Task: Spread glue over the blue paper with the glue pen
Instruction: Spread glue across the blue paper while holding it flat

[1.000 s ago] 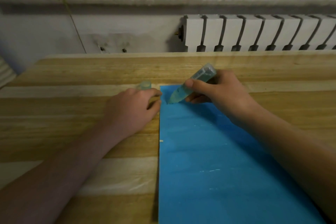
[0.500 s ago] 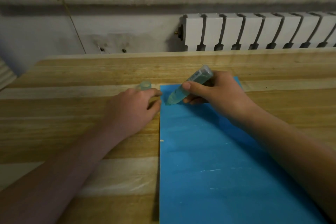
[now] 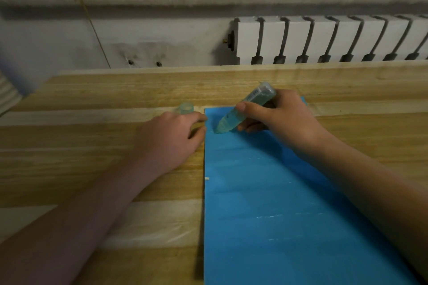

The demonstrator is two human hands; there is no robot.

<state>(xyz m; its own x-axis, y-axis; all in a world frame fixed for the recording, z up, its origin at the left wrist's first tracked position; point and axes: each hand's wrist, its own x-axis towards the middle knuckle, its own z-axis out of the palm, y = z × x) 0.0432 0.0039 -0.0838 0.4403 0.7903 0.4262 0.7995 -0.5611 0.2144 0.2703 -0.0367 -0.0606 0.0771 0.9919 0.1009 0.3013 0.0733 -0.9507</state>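
A sheet of blue paper lies on the wooden table, running from the middle toward the near edge. My right hand grips a translucent green glue pen between thumb and fingers. The pen is tilted, and its tip touches the paper close to the far left corner. My left hand rests on the table just left of the paper, its fingers loosely curled and its thumb and forefinger at the paper's edge. Faint pale glue streaks show on the paper's near half.
A small translucent cap sits just beyond my left hand's knuckles; I cannot tell whether the hand touches it. The wooden table ends at a far edge near the wall, where a white radiator stands.
The pen tip has crept slightly toward the paper's left edge near the far corner. My left hand has stayed in place.
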